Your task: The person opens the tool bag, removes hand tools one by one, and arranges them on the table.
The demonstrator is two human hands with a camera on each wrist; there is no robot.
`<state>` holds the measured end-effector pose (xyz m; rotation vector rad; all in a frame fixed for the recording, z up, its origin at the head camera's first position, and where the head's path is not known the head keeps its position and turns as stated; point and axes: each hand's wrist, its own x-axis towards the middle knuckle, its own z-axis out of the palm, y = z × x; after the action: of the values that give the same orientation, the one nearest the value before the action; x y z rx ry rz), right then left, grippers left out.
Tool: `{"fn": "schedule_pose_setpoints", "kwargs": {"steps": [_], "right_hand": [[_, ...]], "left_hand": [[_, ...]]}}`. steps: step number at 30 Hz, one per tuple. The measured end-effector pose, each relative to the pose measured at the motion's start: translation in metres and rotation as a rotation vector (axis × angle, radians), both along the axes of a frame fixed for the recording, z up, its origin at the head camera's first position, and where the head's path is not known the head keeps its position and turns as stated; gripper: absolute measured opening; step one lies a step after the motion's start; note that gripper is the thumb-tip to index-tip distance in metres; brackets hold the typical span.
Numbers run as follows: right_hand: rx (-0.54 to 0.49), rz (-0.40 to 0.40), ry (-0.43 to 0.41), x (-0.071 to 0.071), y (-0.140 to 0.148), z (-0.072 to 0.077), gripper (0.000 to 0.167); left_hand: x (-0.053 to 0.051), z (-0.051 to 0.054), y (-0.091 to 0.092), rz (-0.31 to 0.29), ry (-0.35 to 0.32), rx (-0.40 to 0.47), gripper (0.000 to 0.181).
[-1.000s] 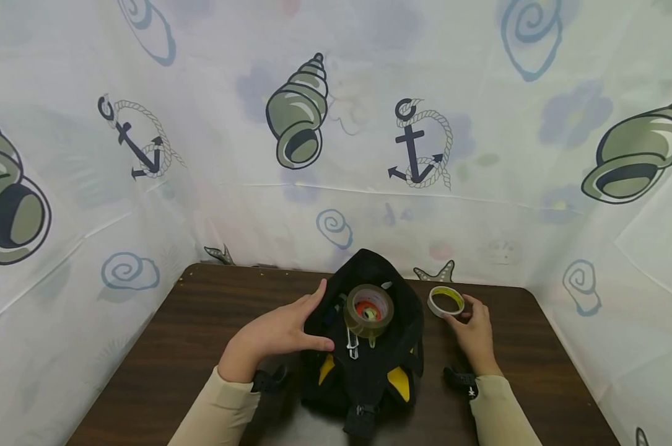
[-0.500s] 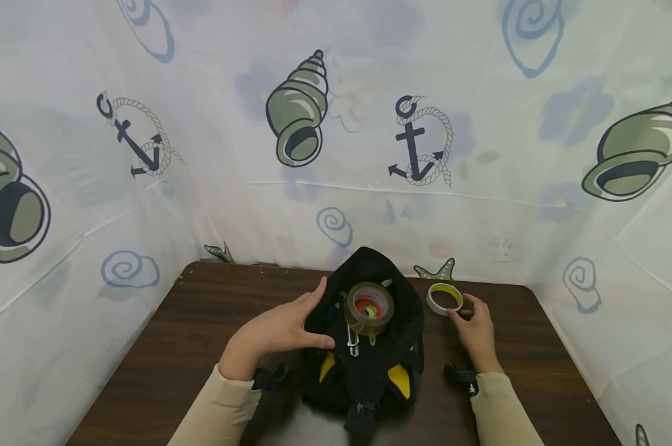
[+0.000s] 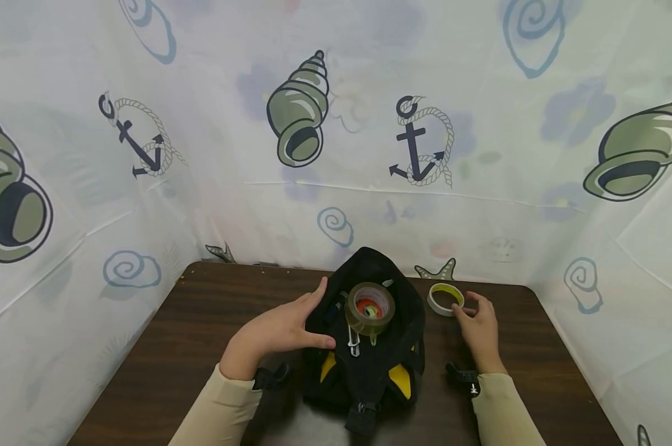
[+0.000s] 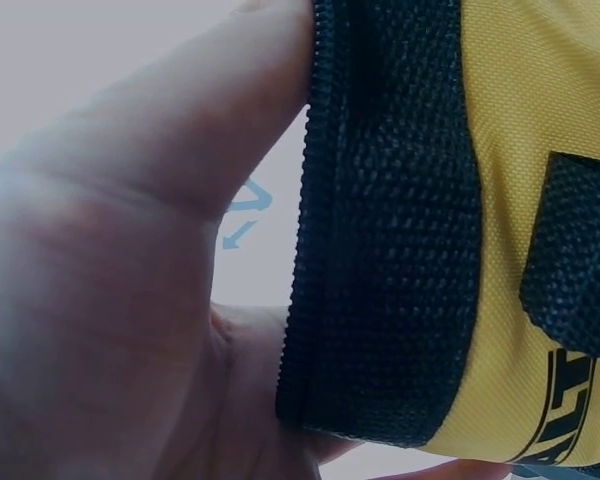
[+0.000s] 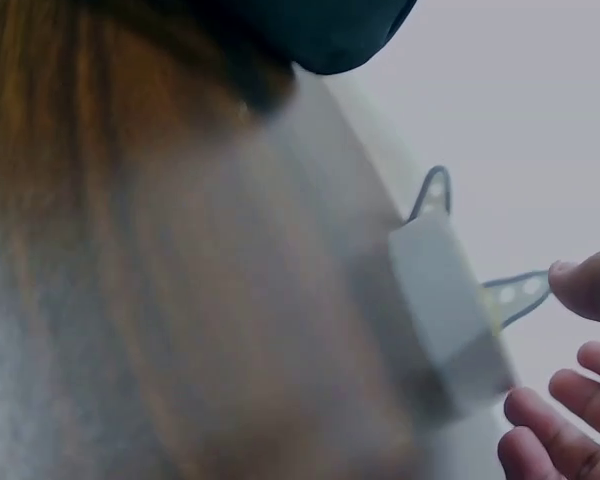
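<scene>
A black and yellow zippered bag (image 3: 363, 378) stands on the table, its mouth facing up. My left hand (image 3: 274, 337) grips its left side, and in the left wrist view the thumb lies against the zippered edge of the bag (image 4: 390, 250). In the bag's mouth sits a roll of brown packing tape (image 3: 362, 326), with something orange showing through its core. To the right, my right hand (image 3: 480, 334) is at a white roll of tape (image 3: 438, 310) with a yellow inner core. Its fingers are spread around the near right side of the tape roll (image 5: 440, 310), seemingly without a grip.
The dark wooden table (image 3: 218, 322) ends in front of a white printed curtain (image 3: 358, 204). A silver metal piece (image 3: 353, 344) lies on the bag's front below the packing tape. Black wrist straps (image 3: 462, 375) are worn over beige sleeves.
My right hand has eased off the white tape roll, its fingers shifting slightly right. The roll stays in nearly the same place. My left hand and the bag have not visibly moved.
</scene>
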<state>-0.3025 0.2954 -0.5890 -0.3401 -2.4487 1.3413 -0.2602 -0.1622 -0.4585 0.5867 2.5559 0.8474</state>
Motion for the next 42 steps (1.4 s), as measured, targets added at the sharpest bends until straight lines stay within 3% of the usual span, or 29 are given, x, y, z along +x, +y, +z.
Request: {"fn": "schedule_pose_setpoints", "kwargs": {"steps": [13, 31, 42], "right_hand": [[0.061, 0.032, 0.198, 0.016, -0.027, 0.051, 0.053], [0.143, 0.089, 0.339, 0.052, -0.068, 0.110, 0.049], [0.105, 0.252, 0.410, 0.083, -0.096, 0.142, 0.049]], "left_hand": [[0.001, 0.000, -0.001, -0.008, 0.007, -0.001, 0.121], [0.001, 0.001, 0.000, -0.020, 0.011, -0.002, 0.123], [0.001, 0.003, 0.001, -0.016, 0.014, 0.007, 0.123]]}}
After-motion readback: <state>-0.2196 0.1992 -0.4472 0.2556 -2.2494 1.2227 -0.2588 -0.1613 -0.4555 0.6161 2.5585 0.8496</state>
